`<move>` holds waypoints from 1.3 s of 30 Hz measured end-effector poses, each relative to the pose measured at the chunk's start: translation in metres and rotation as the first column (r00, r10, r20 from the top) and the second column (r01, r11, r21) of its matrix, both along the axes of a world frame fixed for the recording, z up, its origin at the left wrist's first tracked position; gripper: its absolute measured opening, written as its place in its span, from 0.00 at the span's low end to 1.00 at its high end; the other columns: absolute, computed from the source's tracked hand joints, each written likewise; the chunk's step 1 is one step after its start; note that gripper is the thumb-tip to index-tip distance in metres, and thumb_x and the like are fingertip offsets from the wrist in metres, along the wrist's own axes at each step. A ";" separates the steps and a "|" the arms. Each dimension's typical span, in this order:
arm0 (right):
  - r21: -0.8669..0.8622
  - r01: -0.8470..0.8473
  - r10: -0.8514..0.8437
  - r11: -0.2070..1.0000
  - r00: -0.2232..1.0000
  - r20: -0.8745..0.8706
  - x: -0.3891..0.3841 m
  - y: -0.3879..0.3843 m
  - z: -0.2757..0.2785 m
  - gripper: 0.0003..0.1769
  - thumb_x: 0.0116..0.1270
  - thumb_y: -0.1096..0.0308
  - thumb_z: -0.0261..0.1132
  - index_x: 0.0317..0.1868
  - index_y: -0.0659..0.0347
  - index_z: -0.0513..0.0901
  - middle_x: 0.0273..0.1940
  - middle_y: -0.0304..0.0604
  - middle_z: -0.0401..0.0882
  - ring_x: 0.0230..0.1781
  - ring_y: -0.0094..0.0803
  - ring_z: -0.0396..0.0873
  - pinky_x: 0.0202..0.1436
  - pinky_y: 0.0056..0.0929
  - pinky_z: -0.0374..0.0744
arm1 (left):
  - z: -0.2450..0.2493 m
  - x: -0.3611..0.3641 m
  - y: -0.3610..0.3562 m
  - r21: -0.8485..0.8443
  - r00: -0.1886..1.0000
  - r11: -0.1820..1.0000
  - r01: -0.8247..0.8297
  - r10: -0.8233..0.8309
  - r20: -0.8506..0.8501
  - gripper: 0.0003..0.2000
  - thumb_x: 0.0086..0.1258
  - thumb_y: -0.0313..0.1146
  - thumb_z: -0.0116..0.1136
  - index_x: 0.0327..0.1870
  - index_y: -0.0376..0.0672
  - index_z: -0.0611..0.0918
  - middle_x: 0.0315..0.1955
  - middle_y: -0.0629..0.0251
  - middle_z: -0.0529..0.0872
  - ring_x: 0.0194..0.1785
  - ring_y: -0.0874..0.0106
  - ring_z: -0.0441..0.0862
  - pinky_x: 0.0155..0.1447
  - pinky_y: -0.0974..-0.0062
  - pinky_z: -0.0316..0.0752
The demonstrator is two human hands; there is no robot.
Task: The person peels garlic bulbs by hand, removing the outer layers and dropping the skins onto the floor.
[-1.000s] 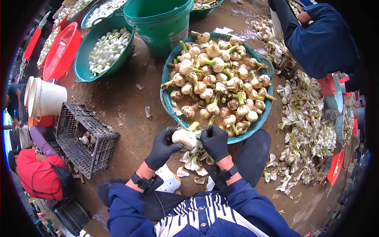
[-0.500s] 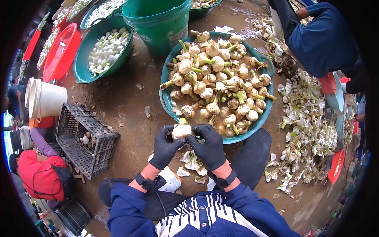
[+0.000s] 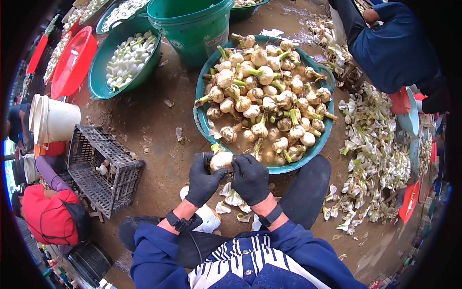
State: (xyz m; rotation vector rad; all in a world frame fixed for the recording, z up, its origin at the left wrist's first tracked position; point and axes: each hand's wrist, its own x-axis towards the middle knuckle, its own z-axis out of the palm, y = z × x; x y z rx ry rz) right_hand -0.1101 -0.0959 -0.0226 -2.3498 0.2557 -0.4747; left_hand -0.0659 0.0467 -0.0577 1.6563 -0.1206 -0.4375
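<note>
Both my hands wear black gloves and meet at one pale garlic bulb [image 3: 221,161] with a short green stem stub, just in front of the big tub. My left hand [image 3: 204,177] is closed around its left side, thumb across the front. On the right side, my right hand [image 3: 250,177] presses bent fingers and thumb against the bulb; its fingertips are partly hidden. Beyond them stands a green tub [image 3: 328,120] heaped with soil-stained garlic bulbs [image 3: 258,96] in muddy water. Below my hands, peeled white skins [image 3: 234,197] lie on the ground.
A green bucket [image 3: 187,31] and a green basin [image 3: 96,82] of cleaned white bulbs stand beyond, to the left. A black crate [image 3: 103,171] lies nearer. Heaped peelings [image 3: 375,149] cover the ground at right. Co-workers sit at left [image 3: 50,214] and upper right [image 3: 394,48].
The bulb has turned slightly, its green stub tipping to the left. My right hand has shifted a little, its fingers more curled at the bulb's right side.
</note>
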 end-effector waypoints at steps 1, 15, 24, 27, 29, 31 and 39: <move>-0.019 -0.001 0.001 1.000 1.000 0.009 0.000 0.000 -0.001 0.04 0.57 0.73 0.62 0.33 0.59 0.76 0.27 0.45 0.75 0.25 0.45 0.77 0.25 0.40 0.74 | -0.002 0.000 0.000 0.009 1.000 1.000 -0.003 0.002 0.011 0.22 0.51 0.21 0.68 0.47 0.38 0.73 0.41 0.62 0.79 0.44 0.73 0.80 0.48 0.75 0.76; 0.125 0.155 -0.145 0.980 0.986 -0.087 0.001 -0.011 -0.023 0.03 0.56 0.76 0.63 0.31 0.63 0.76 0.27 0.52 0.78 0.27 0.51 0.78 0.29 0.40 0.75 | 0.023 0.012 0.004 -0.228 0.968 0.970 0.081 -0.131 -0.212 0.23 0.56 0.23 0.68 0.53 0.35 0.73 0.46 0.60 0.80 0.49 0.73 0.79 0.55 0.73 0.75; 0.271 0.072 -0.051 0.960 0.995 -0.084 -0.007 -0.032 -0.022 0.08 0.54 0.79 0.63 0.36 0.64 0.81 0.35 0.50 0.81 0.32 0.42 0.81 0.36 0.33 0.78 | 0.026 0.018 0.003 -0.141 0.965 0.989 0.040 -0.075 -0.252 0.23 0.56 0.25 0.67 0.53 0.34 0.74 0.45 0.59 0.81 0.50 0.72 0.79 0.56 0.73 0.75; 0.312 -0.020 0.030 0.950 0.999 -0.027 0.001 -0.018 0.008 0.09 0.52 0.79 0.67 0.37 0.64 0.81 0.35 0.47 0.81 0.30 0.38 0.81 0.34 0.29 0.78 | 0.023 0.015 -0.001 -0.048 0.978 0.997 0.056 -0.065 -0.200 0.22 0.54 0.24 0.67 0.51 0.35 0.74 0.44 0.60 0.80 0.49 0.72 0.79 0.55 0.73 0.75; 0.278 -0.016 0.024 0.961 0.999 -0.026 0.003 -0.014 0.009 0.10 0.52 0.78 0.68 0.37 0.64 0.81 0.35 0.47 0.81 0.30 0.38 0.81 0.33 0.30 0.78 | 0.014 0.012 -0.004 -0.017 0.994 0.997 0.070 -0.071 -0.081 0.22 0.52 0.23 0.67 0.49 0.35 0.74 0.43 0.59 0.79 0.47 0.71 0.79 0.53 0.73 0.75; 0.305 0.005 0.017 0.952 0.998 -0.068 0.002 -0.011 0.005 0.09 0.52 0.72 0.70 0.35 0.61 0.82 0.34 0.45 0.80 0.32 0.41 0.81 0.34 0.33 0.78 | 0.007 0.011 -0.003 0.031 0.996 0.996 0.083 -0.084 0.014 0.21 0.50 0.23 0.67 0.47 0.35 0.75 0.42 0.58 0.77 0.46 0.68 0.78 0.52 0.72 0.74; 0.246 0.026 -0.007 0.969 0.997 -0.079 -0.001 -0.008 -0.002 0.05 0.52 0.75 0.66 0.31 0.61 0.81 0.31 0.44 0.79 0.30 0.43 0.80 0.32 0.36 0.77 | 0.017 0.012 -0.007 0.247 0.948 0.960 0.132 -0.195 0.251 0.20 0.45 0.23 0.65 0.42 0.35 0.77 0.38 0.52 0.75 0.43 0.55 0.76 0.47 0.66 0.72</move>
